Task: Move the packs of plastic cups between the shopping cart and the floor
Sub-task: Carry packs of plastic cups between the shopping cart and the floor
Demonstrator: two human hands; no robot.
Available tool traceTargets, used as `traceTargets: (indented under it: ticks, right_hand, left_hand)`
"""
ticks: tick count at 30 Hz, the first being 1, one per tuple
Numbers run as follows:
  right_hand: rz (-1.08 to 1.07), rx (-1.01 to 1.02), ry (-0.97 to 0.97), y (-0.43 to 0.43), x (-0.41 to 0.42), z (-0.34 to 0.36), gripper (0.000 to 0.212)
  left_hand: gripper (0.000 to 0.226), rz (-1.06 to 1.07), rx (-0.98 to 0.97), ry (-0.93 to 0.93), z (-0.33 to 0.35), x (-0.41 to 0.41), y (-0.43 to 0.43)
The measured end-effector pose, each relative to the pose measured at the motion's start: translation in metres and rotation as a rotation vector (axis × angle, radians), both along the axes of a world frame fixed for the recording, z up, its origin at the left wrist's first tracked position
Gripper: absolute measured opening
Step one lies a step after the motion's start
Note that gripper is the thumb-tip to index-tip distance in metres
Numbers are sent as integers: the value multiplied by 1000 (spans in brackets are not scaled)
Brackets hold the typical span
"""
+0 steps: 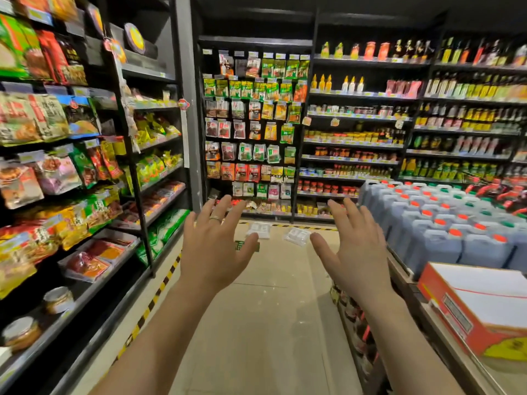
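Packs of plastic cups, clear: first pack point(259, 230) and second pack point(297, 235), lying near each other on the floor point(273, 309) at the centre of the frame, in front of the sachet rack point(253, 124). Left hand point(212, 246) and right hand point(352, 246): raised at mid-frame, fingers straight and spread, each grip empty, well short of the packs. Lower right: red-and-white carton point(479, 306); above it, blue jugs point(445, 232).

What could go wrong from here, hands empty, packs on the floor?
The left pack and right pack are clear on pale floor, mid-aisle: easy to step on.
The right hand hovers beside the stacked jugs; a wide swing might knock one.
No cart in view, so the drop spot is unverified.
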State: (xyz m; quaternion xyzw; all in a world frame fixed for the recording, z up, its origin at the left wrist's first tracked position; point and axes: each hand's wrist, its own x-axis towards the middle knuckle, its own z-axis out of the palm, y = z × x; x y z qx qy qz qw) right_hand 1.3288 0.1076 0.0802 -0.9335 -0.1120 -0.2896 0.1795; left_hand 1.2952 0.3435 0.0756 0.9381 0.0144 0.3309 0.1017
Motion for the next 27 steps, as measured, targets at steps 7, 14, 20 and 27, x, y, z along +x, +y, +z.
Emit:
traceTargets:
  ticks: [7,14,20,27]
  right_hand:
    - [24,-6,22,29,93,-18,69]
    - [46,7,40,42,225,-32,67]
    - [59,-11,66,43,360,-25,71]
    - [94,8,66,34,475,-16,74]
  left_hand:
    - [71,38,45,45,-14,90,29]
    - [74,57,80,93,-26,214,33]
    - [80,75,77,118,-15,348,25]
    - [78,100,91,108,-10,461,16]
